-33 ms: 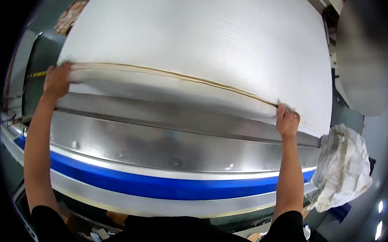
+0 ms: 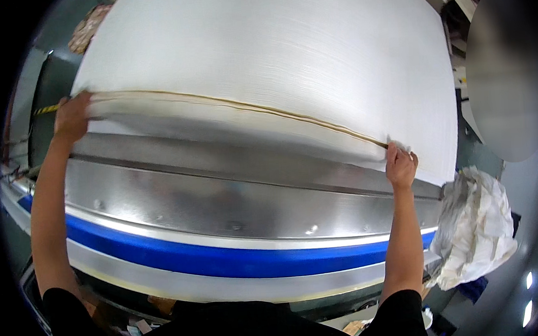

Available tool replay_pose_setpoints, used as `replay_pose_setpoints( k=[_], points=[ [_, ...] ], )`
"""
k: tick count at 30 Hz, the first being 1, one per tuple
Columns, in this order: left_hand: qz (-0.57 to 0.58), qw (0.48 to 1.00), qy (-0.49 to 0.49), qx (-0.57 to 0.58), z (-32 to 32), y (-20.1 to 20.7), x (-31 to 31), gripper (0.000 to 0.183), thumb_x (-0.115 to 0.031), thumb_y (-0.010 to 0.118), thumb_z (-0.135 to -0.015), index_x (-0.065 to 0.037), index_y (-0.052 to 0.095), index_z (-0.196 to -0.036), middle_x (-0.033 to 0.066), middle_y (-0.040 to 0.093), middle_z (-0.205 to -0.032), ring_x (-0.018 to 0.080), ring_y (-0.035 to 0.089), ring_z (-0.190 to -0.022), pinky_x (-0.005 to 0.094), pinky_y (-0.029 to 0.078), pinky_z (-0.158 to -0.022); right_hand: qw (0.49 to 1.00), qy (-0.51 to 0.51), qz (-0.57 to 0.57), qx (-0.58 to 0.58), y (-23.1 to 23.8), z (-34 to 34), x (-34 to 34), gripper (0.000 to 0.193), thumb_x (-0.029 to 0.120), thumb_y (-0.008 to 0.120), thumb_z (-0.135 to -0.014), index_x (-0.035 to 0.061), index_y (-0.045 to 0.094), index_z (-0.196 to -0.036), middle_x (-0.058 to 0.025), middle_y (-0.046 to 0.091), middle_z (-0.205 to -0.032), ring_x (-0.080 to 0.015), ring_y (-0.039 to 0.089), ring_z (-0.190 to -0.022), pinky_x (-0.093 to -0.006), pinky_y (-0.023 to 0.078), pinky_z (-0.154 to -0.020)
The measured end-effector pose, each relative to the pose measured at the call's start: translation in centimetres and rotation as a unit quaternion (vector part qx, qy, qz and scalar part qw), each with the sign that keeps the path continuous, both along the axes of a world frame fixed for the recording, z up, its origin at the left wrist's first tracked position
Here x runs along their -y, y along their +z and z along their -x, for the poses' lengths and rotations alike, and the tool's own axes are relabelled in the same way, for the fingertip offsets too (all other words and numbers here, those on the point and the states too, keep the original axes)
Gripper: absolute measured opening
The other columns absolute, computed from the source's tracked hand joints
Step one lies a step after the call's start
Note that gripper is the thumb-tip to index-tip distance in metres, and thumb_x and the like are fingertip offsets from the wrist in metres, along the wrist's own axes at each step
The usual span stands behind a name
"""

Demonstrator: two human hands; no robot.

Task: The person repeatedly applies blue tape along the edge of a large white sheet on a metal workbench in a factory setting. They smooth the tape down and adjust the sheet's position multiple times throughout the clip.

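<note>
A wide white cloth (image 2: 262, 40) lies spread over the flat bed in front of me. Its near edge is lifted into a long raised fold with a thin brownish line (image 2: 266, 109) along the top. At the left end of this fold, my left hand (image 2: 73, 117) is closed around the cloth; its fingertips are blurred. My right hand (image 2: 401, 167) pinches the right end, thumb on top, with some fabric bunched by the fingers. Between the hands the fold hangs over a shiny metal plate (image 2: 223, 213) along the near side.
A blue band (image 2: 225, 260) and a pale rail run along the near edge, close to my body. Crumpled whitish material (image 2: 473, 227) bulges at the right corner. A brown patterned bundle (image 2: 89, 28) sits at the far left, and a grey oval (image 2: 510, 70) stands at the right.
The view has shifted slightly. My left hand appears a little farther left, my right hand slightly farther right. Both keep hold of the cloth's edge.
</note>
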State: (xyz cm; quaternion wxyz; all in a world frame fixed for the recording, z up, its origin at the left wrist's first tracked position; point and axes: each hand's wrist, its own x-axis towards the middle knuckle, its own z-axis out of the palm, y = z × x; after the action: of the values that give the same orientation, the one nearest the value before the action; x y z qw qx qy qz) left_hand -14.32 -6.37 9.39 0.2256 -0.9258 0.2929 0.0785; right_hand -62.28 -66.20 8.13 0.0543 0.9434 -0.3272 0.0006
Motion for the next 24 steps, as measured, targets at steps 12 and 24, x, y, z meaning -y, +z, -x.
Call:
replay_pose_setpoints(
  k=[12,24],
  points=[
    [0.108,0.992,-0.01,0.071,-6.8,-5.9,-10.9,0.035,-0.014,0.041,-0.093,-0.006,0.053,-0.125,0.0141,0.059,-0.121,0.0314,0.053,-0.113,0.0392,0.04,-0.098,0.951,-0.096,0.05,-0.291,-0.8,16.6,24.0,0.056,0.047,0.023,-0.098,0.0111,0.064,-0.111,-0.0102,0.062,-0.118,-0.0253,0.055,-0.113,-0.0468,0.033,-0.104],
    [-0.07,0.989,0.119,0.053,0.1,-2.6,1.5,0.038,-0.013,0.049,-0.087,-0.027,0.055,-0.122,-0.0046,0.058,-0.123,0.0137,0.049,-0.118,0.0381,0.031,-0.102,0.925,-0.264,-0.272,0.031,-1.1,32.7,36.4,0.044,0.023,0.043,-0.095,0.0009,0.045,-0.134,-0.016,0.046,-0.136,-0.0267,0.042,-0.127,-0.0372,0.033,-0.105]
  ],
)
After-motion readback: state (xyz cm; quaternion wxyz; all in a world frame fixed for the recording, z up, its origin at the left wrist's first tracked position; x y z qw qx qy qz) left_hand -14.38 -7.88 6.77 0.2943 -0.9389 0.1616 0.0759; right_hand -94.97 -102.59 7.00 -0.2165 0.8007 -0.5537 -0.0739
